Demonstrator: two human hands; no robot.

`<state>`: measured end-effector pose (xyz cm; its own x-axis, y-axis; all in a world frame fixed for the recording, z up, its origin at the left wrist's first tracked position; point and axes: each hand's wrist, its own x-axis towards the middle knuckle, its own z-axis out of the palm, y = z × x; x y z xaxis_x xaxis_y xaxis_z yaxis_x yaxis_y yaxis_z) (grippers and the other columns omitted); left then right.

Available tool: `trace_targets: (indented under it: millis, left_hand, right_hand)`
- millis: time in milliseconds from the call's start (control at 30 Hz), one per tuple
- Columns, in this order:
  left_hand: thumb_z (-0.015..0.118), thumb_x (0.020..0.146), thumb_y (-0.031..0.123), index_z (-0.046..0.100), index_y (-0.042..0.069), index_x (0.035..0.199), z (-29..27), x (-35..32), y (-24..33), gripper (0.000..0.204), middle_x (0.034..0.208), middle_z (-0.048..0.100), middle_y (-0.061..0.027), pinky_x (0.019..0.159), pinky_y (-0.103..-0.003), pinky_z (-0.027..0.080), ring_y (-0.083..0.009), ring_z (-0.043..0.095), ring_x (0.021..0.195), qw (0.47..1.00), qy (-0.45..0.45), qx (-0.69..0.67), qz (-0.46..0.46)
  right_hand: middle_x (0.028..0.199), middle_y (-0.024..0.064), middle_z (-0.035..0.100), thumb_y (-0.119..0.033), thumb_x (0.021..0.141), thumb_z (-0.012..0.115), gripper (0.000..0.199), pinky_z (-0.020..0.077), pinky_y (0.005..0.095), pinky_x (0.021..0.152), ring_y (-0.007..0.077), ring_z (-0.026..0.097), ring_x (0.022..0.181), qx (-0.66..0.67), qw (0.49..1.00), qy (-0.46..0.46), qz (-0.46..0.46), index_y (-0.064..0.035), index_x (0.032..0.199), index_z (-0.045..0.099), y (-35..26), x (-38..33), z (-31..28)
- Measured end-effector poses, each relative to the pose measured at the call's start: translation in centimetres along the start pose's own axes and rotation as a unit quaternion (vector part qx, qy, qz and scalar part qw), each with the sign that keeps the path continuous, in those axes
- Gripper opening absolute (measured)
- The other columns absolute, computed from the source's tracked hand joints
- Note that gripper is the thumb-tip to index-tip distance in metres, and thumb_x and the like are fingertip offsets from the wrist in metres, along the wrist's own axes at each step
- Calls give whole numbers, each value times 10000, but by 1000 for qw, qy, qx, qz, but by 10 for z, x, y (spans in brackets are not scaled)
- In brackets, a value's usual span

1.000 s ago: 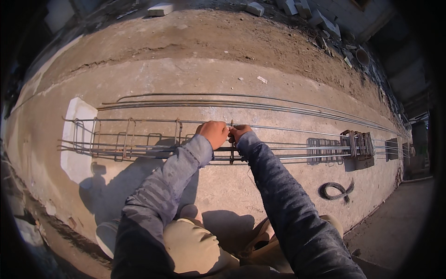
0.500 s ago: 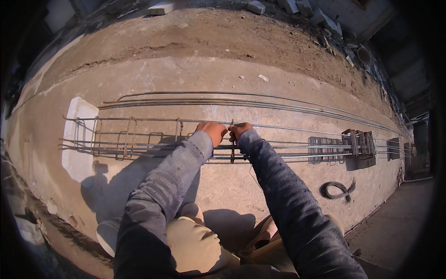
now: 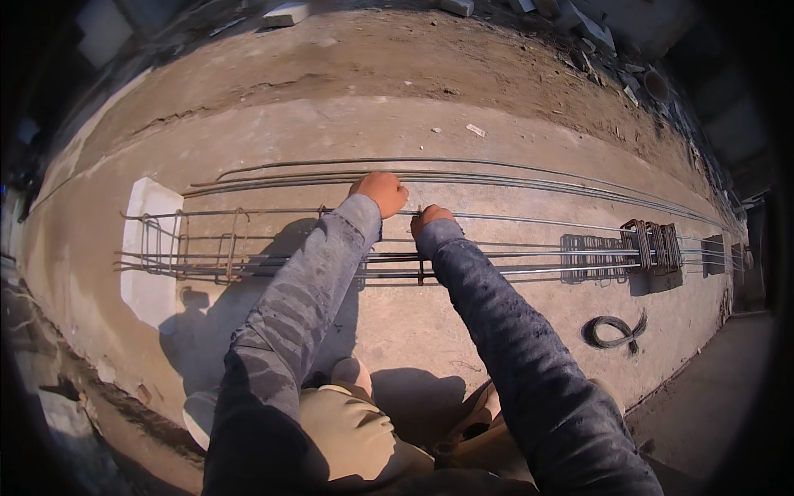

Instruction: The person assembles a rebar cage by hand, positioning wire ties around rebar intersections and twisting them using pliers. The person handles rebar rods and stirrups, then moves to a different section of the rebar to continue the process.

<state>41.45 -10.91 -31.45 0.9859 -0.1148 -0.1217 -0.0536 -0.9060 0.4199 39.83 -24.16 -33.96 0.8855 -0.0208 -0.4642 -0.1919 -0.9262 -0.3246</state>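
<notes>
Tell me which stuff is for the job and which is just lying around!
Seems part of the job:
- left hand and right hand
- long steel bars
- stacked steel loops
- wire coil, probably
- pale block under the bars' left end

Probably just lying about:
- white block at the top
- rubble, upper right
- small pale scrap

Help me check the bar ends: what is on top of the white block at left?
Left ends of several steel bars cross over the white block. The bars cover strips of its surface; its underside is hidden.
</notes>
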Motion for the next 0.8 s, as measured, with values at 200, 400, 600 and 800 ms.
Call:
trace_targets:
  millis: [200, 400, 600, 800]
  left_hand:
    - [515, 762, 213, 673, 7, 769, 27, 31, 5, 260, 772, 663, -143, 652, -351, 488, -231, 637, 724, 899, -386, -100, -181]
    - [600, 723, 175, 654, 32, 707, 41, 44, -2, 154, 714, 650, -106, 536, -331, 468, -177, 606, 589, 839, -470, -196, -193]
    - [640, 672, 217, 617, 83, 542, 25, 36, 10, 188, 535, 579, -40, 394, -293, 370, -111, 522, 458, 903, -387, -108, -149]
    - [668, 655, 246, 656, 39, 589, 37, 27, -8, 218, 556, 614, -69, 449, -310, 420, -155, 562, 467, 961, -176, -152, -152]
  right_hand:
    - [866, 237, 628, -293, 794, 537, 335, 493, 412, 751, 367, 614, 863, 15, 1000, 5, 5, 15, 869, 647, -4, -13, -3]
    - [810, 255, 616, -377, 786, 565, 392, 485, 417, 727, 376, 607, 839, 69, 998, 13, -3, 1, 827, 659, 8, -12, 3]
    - [811, 227, 619, -376, 815, 548, 358, 476, 415, 729, 376, 599, 830, 94, 995, 17, -35, -41, 854, 668, 24, 0, 20]
    - [805, 234, 613, -372, 829, 534, 356, 473, 416, 721, 378, 595, 818, 104, 994, 12, -40, -41, 829, 665, 16, -2, 17]
